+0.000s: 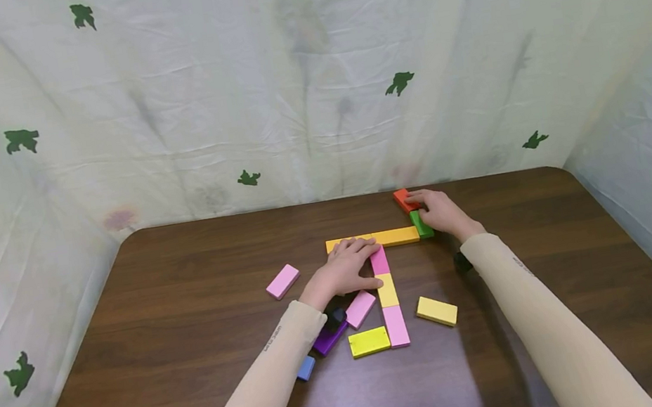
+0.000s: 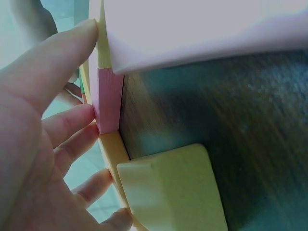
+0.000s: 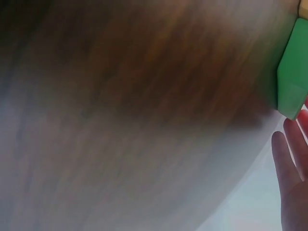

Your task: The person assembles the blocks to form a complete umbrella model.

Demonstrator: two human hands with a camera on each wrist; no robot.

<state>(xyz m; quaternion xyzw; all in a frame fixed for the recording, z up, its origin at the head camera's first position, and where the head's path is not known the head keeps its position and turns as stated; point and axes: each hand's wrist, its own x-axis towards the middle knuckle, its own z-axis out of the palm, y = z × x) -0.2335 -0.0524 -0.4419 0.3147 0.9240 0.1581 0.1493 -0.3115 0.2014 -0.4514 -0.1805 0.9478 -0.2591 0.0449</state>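
Seemingly at the aligning step, the spread left hand [image 1: 342, 271], gripping nothing, touches the pink block [image 1: 379, 263] at its three o'clock while the right hand [image 1: 441, 213], grip unclear, meets the red block [image 1: 401, 199] at its ten o'clock, probably needing gentle squaring next.

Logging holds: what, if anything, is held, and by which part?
The left grip holds nothing, touching a yellow block. The right grip touches the red block on its right; whether held cannot be told.

The brown wood-grain tabletop [image 1: 196, 352] carried a red block [image 1: 402, 200], a green block [image 1: 423, 225], orange blocks [image 1: 397, 237], pink blocks [image 1: 396, 327], yellow blocks [image 1: 437, 311], a purple block [image 1: 330, 339] and a blue block [image 1: 305, 369].
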